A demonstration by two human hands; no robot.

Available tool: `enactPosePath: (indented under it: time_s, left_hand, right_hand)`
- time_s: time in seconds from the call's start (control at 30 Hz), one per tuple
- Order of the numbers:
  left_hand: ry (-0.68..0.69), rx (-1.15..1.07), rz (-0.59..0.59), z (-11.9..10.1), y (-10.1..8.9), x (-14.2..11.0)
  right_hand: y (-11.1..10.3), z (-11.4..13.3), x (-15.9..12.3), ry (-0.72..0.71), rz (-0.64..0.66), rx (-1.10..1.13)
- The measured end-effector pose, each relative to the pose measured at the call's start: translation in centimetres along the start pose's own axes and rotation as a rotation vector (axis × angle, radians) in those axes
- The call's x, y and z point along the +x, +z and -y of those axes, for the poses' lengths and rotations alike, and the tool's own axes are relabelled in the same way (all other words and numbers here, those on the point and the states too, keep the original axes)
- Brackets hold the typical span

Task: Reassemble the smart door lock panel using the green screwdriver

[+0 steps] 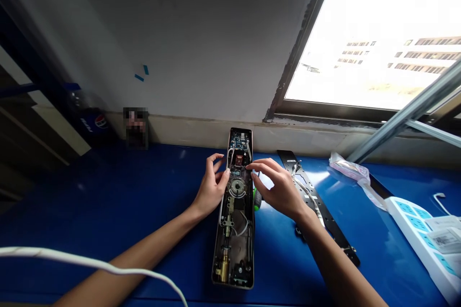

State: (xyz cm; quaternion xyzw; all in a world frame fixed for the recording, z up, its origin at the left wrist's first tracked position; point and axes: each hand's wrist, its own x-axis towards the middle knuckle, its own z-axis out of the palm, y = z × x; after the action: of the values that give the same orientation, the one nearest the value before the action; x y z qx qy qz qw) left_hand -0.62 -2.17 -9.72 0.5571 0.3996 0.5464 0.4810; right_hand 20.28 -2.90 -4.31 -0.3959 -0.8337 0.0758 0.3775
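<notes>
An opened door-lock housing lies lengthwise on the blue table, its circuit board and metal parts exposed. My left hand rests against the housing's left edge, its fingers curled and touching a white cable there. My right hand hovers over the housing's right edge, fingers bent, with the fingertips touching the inside near the round part. A green-handled tool lies partly hidden under my right hand.
A black metal plate with a white cable lies right of the lock. Further right are a plastic bag and a white power strip. A Pepsi bottle stands at the back left. A white cable crosses the foreground.
</notes>
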Motion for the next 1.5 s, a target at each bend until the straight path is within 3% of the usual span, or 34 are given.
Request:
enactPosePath:
  time_s: [0.23, 0.37, 0.57, 0.73, 1.17, 1.5]
  left_hand:
    - [-0.04, -0.045, 0.137, -0.3, -1.1, -3.5]
    - [-0.095, -0.026, 0.172, -0.5, -1.9, -3.4]
    - [-0.224, -0.004, 0.388, -1.8, -4.1, -3.4]
    - [-0.259, 0.047, 0.532, -2.7, -4.5, -4.0]
    - [-0.216, 0.015, 0.564, -2.1, -4.5, -4.1]
    - [-0.26, -0.019, 0.575, -2.7, -4.6, -3.9]
  right_hand:
    - [1.2, 1.7, 0.4, -0.113, 0.069, 0.022]
    - [1.9, 2.2, 0.1, -0.124, 0.14, -0.026]
    - [1.6, 4.2, -1.5, -0.164, 0.242, -0.009]
    - [0.9, 5.5, -2.9, -0.17, 0.381, 0.029]
    - [-0.7, 5.5, -3.9, -0.205, 0.609, -0.064]
    - [-1.1, 5.8, -3.3, -0.246, 0.642, -0.067]
